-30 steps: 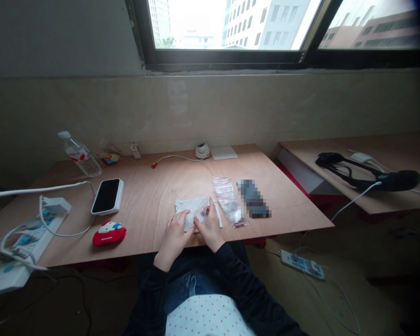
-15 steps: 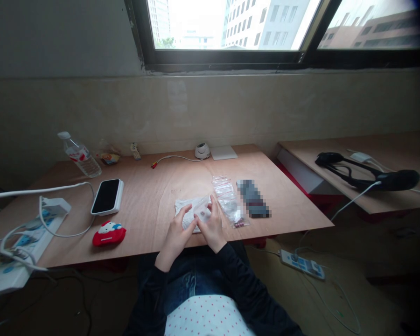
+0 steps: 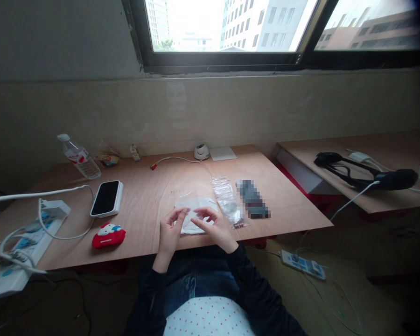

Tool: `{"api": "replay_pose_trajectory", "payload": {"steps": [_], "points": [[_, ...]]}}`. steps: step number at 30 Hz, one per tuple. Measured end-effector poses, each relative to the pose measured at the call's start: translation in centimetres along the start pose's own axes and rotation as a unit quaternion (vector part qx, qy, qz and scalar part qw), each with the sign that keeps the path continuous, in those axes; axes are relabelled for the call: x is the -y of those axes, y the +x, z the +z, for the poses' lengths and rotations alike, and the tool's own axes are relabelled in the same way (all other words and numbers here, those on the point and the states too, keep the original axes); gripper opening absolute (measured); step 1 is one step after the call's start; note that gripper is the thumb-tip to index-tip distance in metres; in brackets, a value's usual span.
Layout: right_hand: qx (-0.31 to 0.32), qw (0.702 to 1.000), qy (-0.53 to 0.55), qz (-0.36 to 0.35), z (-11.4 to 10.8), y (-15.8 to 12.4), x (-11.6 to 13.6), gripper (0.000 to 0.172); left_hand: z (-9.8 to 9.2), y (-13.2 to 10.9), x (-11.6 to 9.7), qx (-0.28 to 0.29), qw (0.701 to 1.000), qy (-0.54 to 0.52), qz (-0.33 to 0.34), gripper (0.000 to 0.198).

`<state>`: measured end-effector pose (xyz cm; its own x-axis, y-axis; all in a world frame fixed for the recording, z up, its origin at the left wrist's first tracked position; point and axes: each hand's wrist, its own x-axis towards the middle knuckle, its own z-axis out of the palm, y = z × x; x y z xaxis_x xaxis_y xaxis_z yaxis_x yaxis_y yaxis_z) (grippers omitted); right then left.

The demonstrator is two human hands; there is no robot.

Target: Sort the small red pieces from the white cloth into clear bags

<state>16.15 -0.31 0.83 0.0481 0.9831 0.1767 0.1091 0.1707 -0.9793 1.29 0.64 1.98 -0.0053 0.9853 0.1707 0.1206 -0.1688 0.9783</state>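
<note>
Left hand point(image 3: 168, 229), right hand point(image 3: 220, 229) apart at clear plastic point(image 3: 190, 198), grip unclear | white sheet point(image 3: 203, 202) beneath | bottle label point(image 3: 78, 156) illegible

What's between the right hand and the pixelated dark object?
In the head view, overlapping clear plastic bags lie between the right hand and the pixelated dark object; small dark-red pieces show at the bags' near end.

Obstacle beside right hand point(image 3: 217, 227): probably bags point(image 3: 225, 195)

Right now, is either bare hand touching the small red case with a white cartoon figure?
No, the left hand and right hand are over the thin white sheet, apart from the red case.
</note>
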Motion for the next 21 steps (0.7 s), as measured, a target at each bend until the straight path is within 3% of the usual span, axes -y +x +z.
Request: {"api": "replay_pose_trajectory", "payload": {"steps": [3, 8, 11, 16, 21], "points": [[0.044, 0.995, 0.077, 0.052, -0.3, -0.1, -0.3, 0.027, -0.2, 0.1, 0.2, -0.001, 0.999, -0.042, -0.020, 0.024], [0.056, 0.987, 0.133, 0.074, -0.2, -0.2, -0.5, 0.028, 0.0, -0.1, 0.1, -0.014, 0.995, -0.089, -0.054, 0.025], [0.070, 0.990, 0.102, 0.059, -0.5, -0.3, 0.2, 0.028, 0.0, -0.1, -0.4, -0.013, 0.992, -0.108, -0.068, 0.028], [0.166, 0.985, 0.012, 0.037, -1.3, -0.8, 1.6, 0.028, -0.3, -0.1, -1.3, -0.037, 0.989, -0.123, -0.073, 0.028], [0.210, 0.977, 0.010, 0.038, -1.4, -1.0, 2.1, 0.030, -0.4, -0.3, -2.1, -0.032, 0.988, -0.122, -0.094, 0.023]]}}
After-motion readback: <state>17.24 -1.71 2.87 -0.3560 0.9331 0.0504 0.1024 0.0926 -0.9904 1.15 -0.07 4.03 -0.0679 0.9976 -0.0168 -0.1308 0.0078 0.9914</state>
